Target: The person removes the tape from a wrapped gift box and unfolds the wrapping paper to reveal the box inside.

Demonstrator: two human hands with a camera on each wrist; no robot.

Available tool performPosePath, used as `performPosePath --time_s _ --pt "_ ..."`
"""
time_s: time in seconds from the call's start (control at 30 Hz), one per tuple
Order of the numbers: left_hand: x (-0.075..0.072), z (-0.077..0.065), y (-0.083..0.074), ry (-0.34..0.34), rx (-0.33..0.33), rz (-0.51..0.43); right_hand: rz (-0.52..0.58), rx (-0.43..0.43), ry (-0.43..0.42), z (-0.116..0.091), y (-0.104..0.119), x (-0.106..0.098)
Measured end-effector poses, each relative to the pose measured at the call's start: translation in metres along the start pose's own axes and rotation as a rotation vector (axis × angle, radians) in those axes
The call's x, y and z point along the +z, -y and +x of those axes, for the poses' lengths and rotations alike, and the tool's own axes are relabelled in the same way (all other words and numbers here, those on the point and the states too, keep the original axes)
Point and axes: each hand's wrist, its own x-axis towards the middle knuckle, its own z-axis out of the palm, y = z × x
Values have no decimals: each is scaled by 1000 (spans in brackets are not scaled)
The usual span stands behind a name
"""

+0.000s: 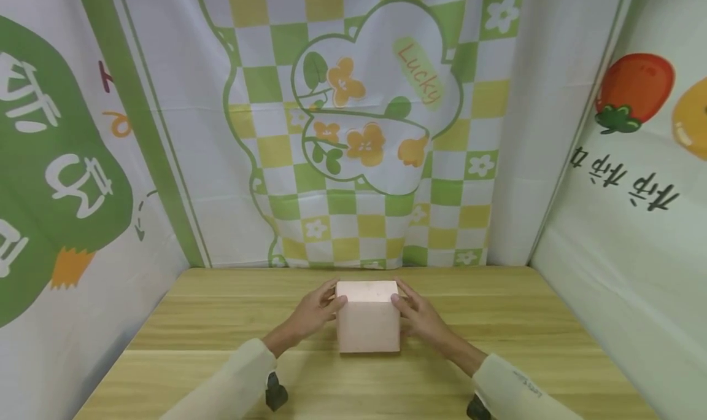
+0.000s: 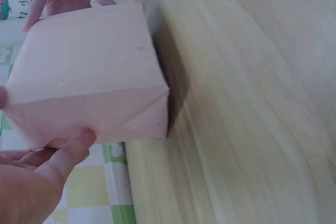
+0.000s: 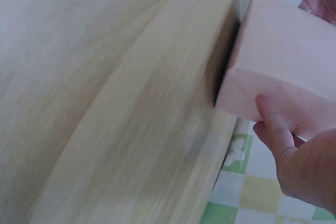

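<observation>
A plain pale pink box (image 1: 368, 329) is held between both hands near the middle of the wooden table. From its left side, my left hand (image 1: 316, 312) grips it with the thumb at the upper front edge. My right hand (image 1: 424, 319) grips the opposite side in much the same way, thumb near the top right corner. In the left wrist view, several fingers of the left hand (image 2: 39, 182) press on a creased end face. The right wrist view has the right hand (image 3: 302, 161) on the other end face, with a dark shadow along the box's lower edge.
The wooden table (image 1: 221, 328) reaches back to a hanging green, yellow and white checked cloth (image 1: 372, 223). Printed white curtains stand along the left (image 1: 160, 223) and right (image 1: 618, 266) sides. Small black devices (image 1: 275, 392) show under the pale sleeves.
</observation>
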Motion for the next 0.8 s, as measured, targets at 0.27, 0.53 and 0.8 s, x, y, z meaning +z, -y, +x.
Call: performPosePath --time_s 0.27,0.53,0.8 --pt "-9 -1 -7 77 -82 -107 30 -24 37 -2 3 -3" --pt "-8 -6 -2 99 -43 -150 46 -40 66 -4 -1 -6" --pt "-11 -7 2 109 32 -101 53 -83 65 -3 -3 -6"
